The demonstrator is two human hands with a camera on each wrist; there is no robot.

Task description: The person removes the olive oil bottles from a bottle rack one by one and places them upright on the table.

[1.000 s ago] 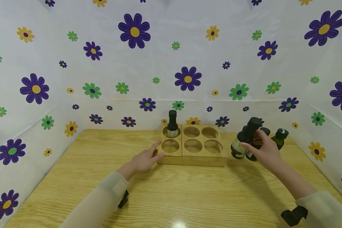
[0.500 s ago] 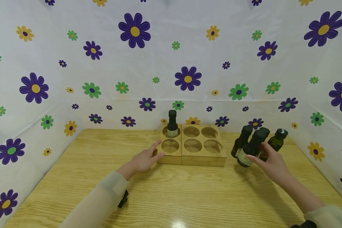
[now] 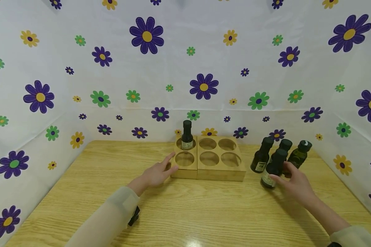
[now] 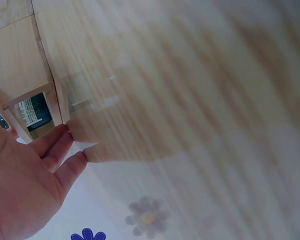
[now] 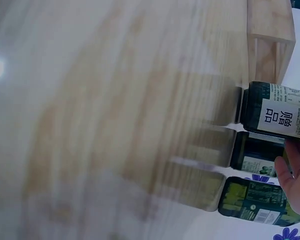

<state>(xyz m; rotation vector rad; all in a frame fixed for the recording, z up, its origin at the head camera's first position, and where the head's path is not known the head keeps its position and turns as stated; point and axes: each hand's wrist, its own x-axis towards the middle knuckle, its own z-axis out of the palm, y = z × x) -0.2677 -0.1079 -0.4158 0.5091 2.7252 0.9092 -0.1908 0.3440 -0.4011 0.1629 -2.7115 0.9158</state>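
Note:
My right hand [image 3: 298, 185] grips a dark glass bottle [image 3: 274, 169] with a black cap and a pale label, upright and close over the table. In the right wrist view this bottle [image 5: 282, 112] shows a white label with printed characters. My left hand [image 3: 156, 174] touches the left end of a wooden bottle holder [image 3: 221, 175], thumb at its front corner and fingers along its side. Another dark bottle [image 3: 187, 138] stands in the holder's back left hole. The left wrist view shows fingers fairly straight beside the wooden holder [image 4: 22, 65].
Just behind the held bottle stand a dark bottle [image 3: 260, 159], a partly hidden one [image 3: 285, 144] and a greenish bottle [image 3: 298, 157]. A flower-patterned sheet [image 3: 173, 68] rises behind and beside the wood-grain table [image 3: 185, 209].
My right hand has moved the gripped bottle toward me and slightly right, away from beside the leftmost standing bottle. The left hand has stayed at the holder.

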